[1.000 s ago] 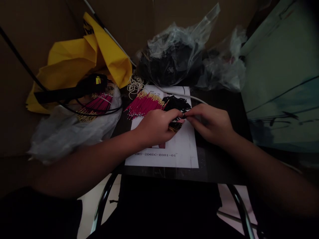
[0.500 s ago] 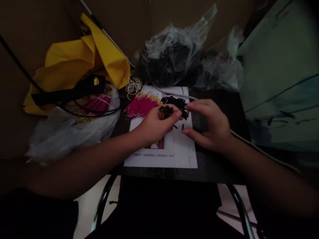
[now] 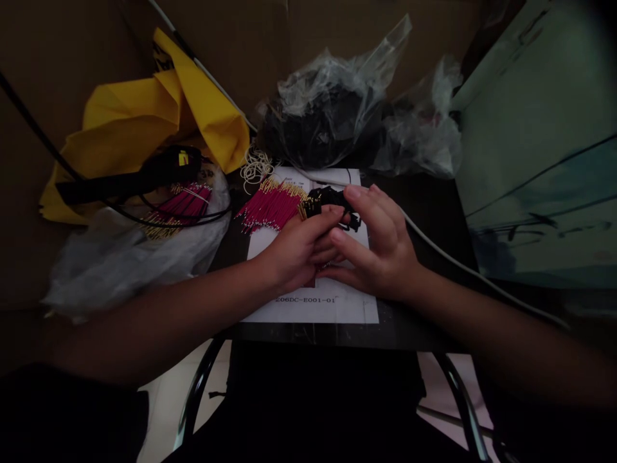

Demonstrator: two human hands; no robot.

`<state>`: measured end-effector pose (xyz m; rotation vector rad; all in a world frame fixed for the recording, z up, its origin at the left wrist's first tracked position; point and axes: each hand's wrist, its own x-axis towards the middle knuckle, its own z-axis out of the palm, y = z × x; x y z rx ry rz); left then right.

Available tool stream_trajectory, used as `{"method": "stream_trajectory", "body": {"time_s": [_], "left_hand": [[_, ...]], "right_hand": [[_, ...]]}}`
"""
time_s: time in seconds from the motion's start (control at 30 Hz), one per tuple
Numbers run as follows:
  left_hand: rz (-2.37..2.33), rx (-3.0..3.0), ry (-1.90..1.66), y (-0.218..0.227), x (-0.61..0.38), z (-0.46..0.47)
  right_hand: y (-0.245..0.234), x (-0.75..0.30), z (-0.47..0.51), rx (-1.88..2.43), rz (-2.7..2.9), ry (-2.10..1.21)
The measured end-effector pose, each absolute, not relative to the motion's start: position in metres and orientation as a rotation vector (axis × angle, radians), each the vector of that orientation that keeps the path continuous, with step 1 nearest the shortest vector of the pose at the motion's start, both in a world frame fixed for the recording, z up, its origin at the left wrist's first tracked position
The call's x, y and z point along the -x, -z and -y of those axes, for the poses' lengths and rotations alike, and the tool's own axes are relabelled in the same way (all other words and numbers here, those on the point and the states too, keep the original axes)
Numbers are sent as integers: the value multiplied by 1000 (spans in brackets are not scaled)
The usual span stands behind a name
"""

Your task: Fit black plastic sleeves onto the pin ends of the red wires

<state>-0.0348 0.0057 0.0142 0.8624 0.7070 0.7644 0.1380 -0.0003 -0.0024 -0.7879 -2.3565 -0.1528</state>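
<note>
My left hand [image 3: 303,247] is closed over the paper, its fingers wrapped round a bundle of wires that is now mostly hidden by the hand. My right hand [image 3: 378,247] is close beside it on the right, its fingers apart and curved, with nothing visible between them. Behind the fingers is a heap of short black tubes [image 3: 329,195], partly covered. To the left of it a fan of dark red wires [image 3: 267,207] with gold-coloured ends lies on the printed white sheet [image 3: 357,314].
At the left, a clear plastic bag [image 3: 110,257] holds more red wires beneath black cables and a yellow cloth [image 3: 130,116]. Loose white strings [image 3: 255,164] lie behind the wires. Bags with dark contents [image 3: 328,116] stand at the back. A white cable [image 3: 448,257] crosses the dark table's right side.
My left hand has turned over, so the bundle's ends no longer face up. My right hand has moved left, close against the left one. The view has shifted slightly.
</note>
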Motion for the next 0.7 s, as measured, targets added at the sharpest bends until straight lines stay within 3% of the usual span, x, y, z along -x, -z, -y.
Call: {"method": "stream_trajectory", "body": {"time_s": [0.57,0.7], "left_hand": [[-649,-811,-798,-12,31,-2],[-739,-1010,-883,-5,32,-3]], "right_hand": [[6,-137,1,855,2267,296],[0,-141,-4,803,2250,182]]}}
